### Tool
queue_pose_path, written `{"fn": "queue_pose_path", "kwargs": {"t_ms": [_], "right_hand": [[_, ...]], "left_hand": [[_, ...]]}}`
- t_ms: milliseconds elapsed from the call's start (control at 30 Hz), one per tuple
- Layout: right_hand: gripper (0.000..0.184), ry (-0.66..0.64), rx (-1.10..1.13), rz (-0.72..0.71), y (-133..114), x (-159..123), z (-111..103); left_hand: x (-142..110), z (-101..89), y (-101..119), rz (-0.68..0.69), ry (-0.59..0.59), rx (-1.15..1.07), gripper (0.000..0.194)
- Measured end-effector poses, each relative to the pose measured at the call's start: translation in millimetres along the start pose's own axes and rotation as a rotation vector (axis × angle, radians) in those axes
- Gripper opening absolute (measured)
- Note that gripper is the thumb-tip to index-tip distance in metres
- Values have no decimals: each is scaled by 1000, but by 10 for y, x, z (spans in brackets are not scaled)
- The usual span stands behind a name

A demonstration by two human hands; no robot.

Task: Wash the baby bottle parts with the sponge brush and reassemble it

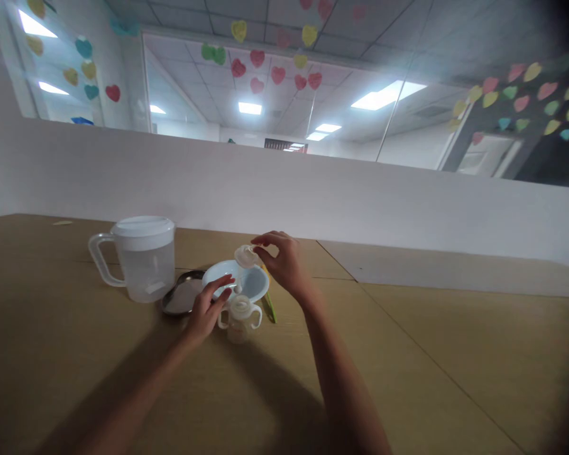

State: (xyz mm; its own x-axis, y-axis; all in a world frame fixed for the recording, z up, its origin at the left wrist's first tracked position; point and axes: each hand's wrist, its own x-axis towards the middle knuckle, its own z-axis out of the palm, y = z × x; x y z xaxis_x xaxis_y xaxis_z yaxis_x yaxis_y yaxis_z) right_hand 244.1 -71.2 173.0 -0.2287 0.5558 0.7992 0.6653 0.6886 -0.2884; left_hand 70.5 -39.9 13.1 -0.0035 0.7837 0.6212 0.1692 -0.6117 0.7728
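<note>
My right hand [282, 260] pinches a clear, dome-shaped bottle cap [246, 256] above the far rim of a pale blue bowl [256, 284]. My left hand [209, 311] is at the bowl's near left side, thumb and fingers apart. A small translucent piece [238, 286] shows close to its fingertips; whether they touch it I cannot tell. In front of the bowl stands a clear baby bottle [239, 323] with two white handles and a white collar, upright just right of my left hand.
A lidded plastic pitcher [149, 265] of clear liquid stands at the left. Between it and the bowl lies a dark metal dish [183, 296] with whitish contents. A green and yellow utensil [269, 306] lies right of the bowl. A white wall [284, 196] rises behind the table.
</note>
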Motion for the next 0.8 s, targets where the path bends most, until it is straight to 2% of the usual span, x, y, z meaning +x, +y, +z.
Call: {"fn": "queue_pose_path", "kwargs": {"t_ms": [167,400,600,800], "right_hand": [[13,17,32,8,-21,-3,171],[16,34,-24,45,102,7,274],[19,100,-94,188,316,54,111],[17,162,-100,274,359,77,-73]], "left_hand": [[87,12,-104,-39,67,-49,46],[133,-102,-100,167,146,205,32],[162,-192,-125,199,240,339,34],[176,-191,-182,247,191,460,34]]}}
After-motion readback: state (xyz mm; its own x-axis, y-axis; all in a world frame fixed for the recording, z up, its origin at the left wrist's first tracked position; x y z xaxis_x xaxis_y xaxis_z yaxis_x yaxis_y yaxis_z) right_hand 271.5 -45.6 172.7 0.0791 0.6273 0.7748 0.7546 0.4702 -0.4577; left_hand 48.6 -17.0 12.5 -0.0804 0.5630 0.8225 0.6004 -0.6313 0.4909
